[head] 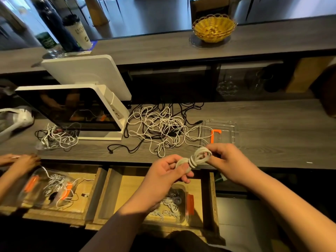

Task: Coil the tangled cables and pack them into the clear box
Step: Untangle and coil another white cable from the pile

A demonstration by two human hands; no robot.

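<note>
A coiled white cable (pixel 197 158), wrapped round its middle, is held between both hands above the counter's front edge. My left hand (pixel 167 171) grips its left end. My right hand (pixel 231 159) pinches the loops at its right end. A tangle of white and black cables (pixel 161 128) lies on the counter behind the hands. A clear lid with an orange latch (pixel 221 132) lies to the right of the tangle. Below my left wrist, a clear box (pixel 174 202) with an orange latch sits in an open drawer and holds coiled cables.
A white point-of-sale screen (pixel 72 110) stands at the left, a smaller cable tangle (pixel 56 138) in front of it. Another person's hands (pixel 20 161) work at the far left above a second clear box (pixel 49 186). A yellow basket (pixel 213 29) sits on the upper shelf.
</note>
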